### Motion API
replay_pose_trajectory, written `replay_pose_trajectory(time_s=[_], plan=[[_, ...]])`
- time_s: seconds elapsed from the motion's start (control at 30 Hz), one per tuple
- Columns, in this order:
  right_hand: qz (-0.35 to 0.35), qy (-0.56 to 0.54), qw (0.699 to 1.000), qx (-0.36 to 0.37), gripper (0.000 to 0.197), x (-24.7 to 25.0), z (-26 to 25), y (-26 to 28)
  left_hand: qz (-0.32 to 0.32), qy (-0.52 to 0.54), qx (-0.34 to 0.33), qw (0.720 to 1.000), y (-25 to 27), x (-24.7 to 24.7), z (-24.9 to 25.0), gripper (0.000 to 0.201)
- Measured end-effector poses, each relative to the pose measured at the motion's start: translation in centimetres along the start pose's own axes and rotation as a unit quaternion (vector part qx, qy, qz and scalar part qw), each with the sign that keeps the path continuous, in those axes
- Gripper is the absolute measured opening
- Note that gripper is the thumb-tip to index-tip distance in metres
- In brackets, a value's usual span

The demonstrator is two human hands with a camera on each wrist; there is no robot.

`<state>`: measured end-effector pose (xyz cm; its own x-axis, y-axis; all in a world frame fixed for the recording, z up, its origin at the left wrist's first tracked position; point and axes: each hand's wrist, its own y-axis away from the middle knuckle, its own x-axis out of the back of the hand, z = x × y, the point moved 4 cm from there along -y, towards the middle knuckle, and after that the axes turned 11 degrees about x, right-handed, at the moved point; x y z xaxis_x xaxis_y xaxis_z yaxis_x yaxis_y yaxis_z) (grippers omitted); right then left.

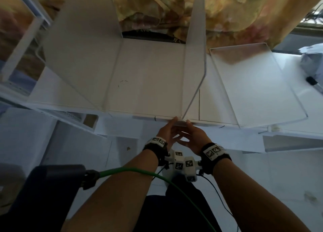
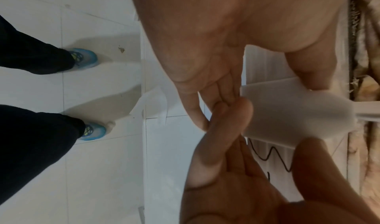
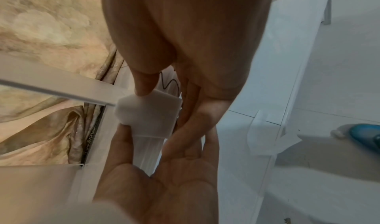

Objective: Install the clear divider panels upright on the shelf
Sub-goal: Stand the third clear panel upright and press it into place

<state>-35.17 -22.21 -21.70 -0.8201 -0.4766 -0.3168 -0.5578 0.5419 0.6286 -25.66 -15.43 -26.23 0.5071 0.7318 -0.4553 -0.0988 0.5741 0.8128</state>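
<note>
I'm pinching the frosted clip (image 3: 148, 113) at the shelf (image 1: 148, 84) front edge, left hand (image 1: 168, 132) and right hand (image 1: 194, 135) thumbs on top, fingers under. The clear divider (image 1: 194, 56) is standing upright in it, another divider (image 1: 83, 56) leaning further left.

Clear glossy plastic panel (image 1: 194, 70), frosted clip (image 3: 150, 112)

shelf (image 1: 148, 70): in front of the person, a curtain (image 1: 227, 13) behind it
left panel (image 1: 82, 56): upright on the shelf
middle panel (image 1: 194, 56): upright, right of the left panel
right panel (image 1: 258, 84): right of the middle panel
hands: at the front edge, below the middle panel
</note>
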Motion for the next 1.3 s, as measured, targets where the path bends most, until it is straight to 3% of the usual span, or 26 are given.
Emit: replay_pose_trajectory(time_s=[0.53,0.93,1.3], plan=[[0.043,0.023,0.999,0.018,0.043,-1.3,0.7,-0.1,-0.036,-0.023,0.001,0.999,0.6,1.0,0.8,0.049],[0.027,0.023,0.999,0.010,0.042,-4.7,1.6,-0.4,-0.010,-0.011,-0.018,1.000,1.6,4.0,2.3,0.045],[0.027,0.021,0.999,0.024,0.043,-6.6,2.4,-0.5,-0.040,-0.029,-0.021,0.999,2.4,5.7,3.3,0.042]])
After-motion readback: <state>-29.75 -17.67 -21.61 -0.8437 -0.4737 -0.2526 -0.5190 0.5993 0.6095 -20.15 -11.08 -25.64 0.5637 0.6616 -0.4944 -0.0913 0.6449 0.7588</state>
